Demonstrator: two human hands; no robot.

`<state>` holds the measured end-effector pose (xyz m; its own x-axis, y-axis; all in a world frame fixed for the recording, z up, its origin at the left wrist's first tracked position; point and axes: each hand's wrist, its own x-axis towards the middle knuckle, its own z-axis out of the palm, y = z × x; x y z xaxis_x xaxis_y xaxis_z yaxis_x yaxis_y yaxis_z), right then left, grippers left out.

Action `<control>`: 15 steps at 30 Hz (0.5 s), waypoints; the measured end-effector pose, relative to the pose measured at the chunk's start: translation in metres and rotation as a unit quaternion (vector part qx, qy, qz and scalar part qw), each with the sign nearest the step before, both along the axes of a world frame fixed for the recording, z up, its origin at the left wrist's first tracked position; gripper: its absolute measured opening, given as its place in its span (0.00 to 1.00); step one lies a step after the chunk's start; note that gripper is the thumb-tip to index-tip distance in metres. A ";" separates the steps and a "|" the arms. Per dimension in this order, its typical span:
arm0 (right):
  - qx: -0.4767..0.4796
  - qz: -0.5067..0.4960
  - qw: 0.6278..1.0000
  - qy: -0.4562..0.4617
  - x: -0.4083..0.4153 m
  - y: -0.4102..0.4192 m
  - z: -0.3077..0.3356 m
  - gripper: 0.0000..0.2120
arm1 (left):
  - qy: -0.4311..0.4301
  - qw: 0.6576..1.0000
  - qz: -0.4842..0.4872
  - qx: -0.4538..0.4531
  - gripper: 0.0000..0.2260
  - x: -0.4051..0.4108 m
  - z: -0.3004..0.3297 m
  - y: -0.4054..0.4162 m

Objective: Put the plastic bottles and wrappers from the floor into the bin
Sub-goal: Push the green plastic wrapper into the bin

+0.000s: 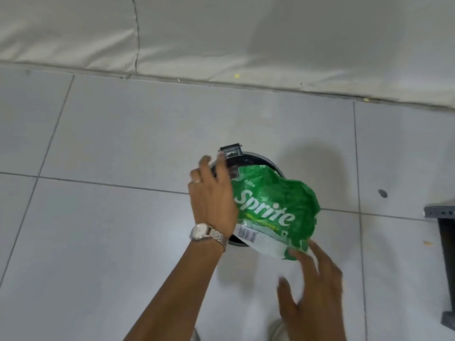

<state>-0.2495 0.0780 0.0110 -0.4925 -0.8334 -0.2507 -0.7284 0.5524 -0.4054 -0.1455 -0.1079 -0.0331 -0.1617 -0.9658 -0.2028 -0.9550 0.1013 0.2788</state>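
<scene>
Two bare hands work over a small round bin (268, 160) that stands on the pale tiled floor (98, 217), seen from straight above. On the left, the left hand (213, 196) reaches forward from a long bare forearm, with a silver wristwatch (205, 233) on the wrist and a ring on one finger. Its fingers are spread and laid flat, palm down, against the left edge of a crumpled green Sprite wrapper (273, 210); it presses rather than pinches, and no finger curls around the plastic. The wrapper lies across the mouth of the bin, covering most of the opening, so that only the dark rim shows at the top and a sliver at the bottom left. A black hinge piece (231, 150) sticks up at the far edge of the rim. Whether the wrapper is inside the bin or just resting on top, I cannot tell. Lower right, the right hand (312, 296) is open with fingers apart and blurred, its fingertips touching the near corner of the wrapper without closing on it. At the far right edge stands part of a dark metal frame (445, 242). A grey padded mat (246, 33) runs along the top.
</scene>
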 end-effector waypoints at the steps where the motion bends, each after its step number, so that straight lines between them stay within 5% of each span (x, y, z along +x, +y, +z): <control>1: 0.040 0.020 0.999 -0.011 0.002 -0.026 0.001 0.24 | -0.010 0.998 -0.049 -0.035 0.38 -0.005 0.001 0.001; 5: 0.193 -0.107 0.970 -0.097 -0.007 -0.075 -0.023 0.38 | -0.051 0.977 -0.178 0.105 0.35 -0.029 -0.013 0.025; 8: 0.078 -0.166 0.974 -0.134 -0.022 -0.088 -0.038 0.37 | -0.106 0.960 -0.175 0.192 0.42 -0.028 -0.028 0.033; 11: -0.052 -0.084 0.992 -0.083 -0.016 -0.103 -0.050 0.26 | -0.117 0.981 -0.115 0.105 0.39 -0.017 -0.034 0.020; 15: -0.047 -0.015 0.998 -0.034 -0.011 -0.142 -0.086 0.18 | -0.128 0.980 -0.089 0.126 0.42 -0.009 -0.049 0.002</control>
<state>-0.2608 -0.0645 -0.0755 -0.5012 -0.8404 -0.2062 -0.6814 0.5302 -0.5047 -0.1550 -0.1054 -0.0823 -0.2357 -0.8414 -0.4864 -0.9704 0.2312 0.0704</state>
